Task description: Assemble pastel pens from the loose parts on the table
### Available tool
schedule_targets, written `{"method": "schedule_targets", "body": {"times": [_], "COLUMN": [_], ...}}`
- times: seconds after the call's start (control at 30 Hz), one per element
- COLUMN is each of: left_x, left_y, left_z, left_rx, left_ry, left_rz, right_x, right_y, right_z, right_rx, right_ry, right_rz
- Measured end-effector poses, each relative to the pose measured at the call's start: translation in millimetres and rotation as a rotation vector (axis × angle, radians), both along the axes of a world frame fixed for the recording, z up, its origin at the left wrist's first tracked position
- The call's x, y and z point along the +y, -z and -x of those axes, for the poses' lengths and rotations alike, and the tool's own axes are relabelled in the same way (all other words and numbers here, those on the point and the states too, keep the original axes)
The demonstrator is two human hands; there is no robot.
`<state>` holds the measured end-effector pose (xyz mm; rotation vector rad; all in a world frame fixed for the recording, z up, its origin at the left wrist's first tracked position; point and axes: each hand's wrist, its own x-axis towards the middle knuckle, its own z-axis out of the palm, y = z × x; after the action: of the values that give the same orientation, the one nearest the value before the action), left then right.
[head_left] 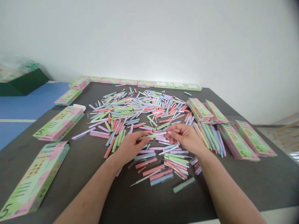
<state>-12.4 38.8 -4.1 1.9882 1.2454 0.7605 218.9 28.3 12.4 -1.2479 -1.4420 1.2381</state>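
My left hand (133,144) pinches the green end of a slim green pen (153,136), which lies nearly level above the pile. My right hand (185,137) has its fingertips closed at the pen's thin white end. Whether the right fingers grip that end or another small part is hard to make out. Beneath and beyond both hands spreads a large heap of pastel pen parts (121,109) in green, purple, blue and coral, with thin white rods among them. Closer to me, below the hands, lie several coral barrels (161,175) and a loose grey-green tube (183,185).
Printed boxes (35,179) lie along the left side, one with a raised white flap (79,107). More stacked boxes (238,141) stand right, beside a row of sorted pens (210,138). Boxes (146,83) line the black table's far edge. A dark green bin (25,82) sits far left.
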Motion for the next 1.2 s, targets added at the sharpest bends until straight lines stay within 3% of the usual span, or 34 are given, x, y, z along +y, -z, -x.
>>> {"method": "schedule_targets", "body": {"times": [0.4, 0.63, 0.9, 1.03, 1.2], "left_x": [1.9, -0.4, 1.6, 5.1, 8.6], "left_y": [2.7, -0.7, -2.8, 1.9, 6.8], "left_z": [1.3, -0.2, 3.0, 4.9, 6.6], "left_rx": [-0.007, -0.026, -0.156, -0.253, -0.353], "left_ry": [0.115, 0.070, -0.078, -0.125, -0.147], "left_rz": [0.043, 0.037, 0.057, 0.069, 0.025], "right_x": [4.2, 5.1, 16.8, 22.0, 25.5], "right_y": [9.8, 11.5, 3.5, 11.1, 19.7], "right_z": [1.6, 0.6, -25.2, -34.4, -28.9], "right_rx": [0.106, 0.184, 0.301, 0.182, -0.311], "right_ry": [-0.067, -0.052, 0.295, 0.396, 0.404], "right_rz": [0.023, 0.024, -0.068, -0.128, -0.215]}}
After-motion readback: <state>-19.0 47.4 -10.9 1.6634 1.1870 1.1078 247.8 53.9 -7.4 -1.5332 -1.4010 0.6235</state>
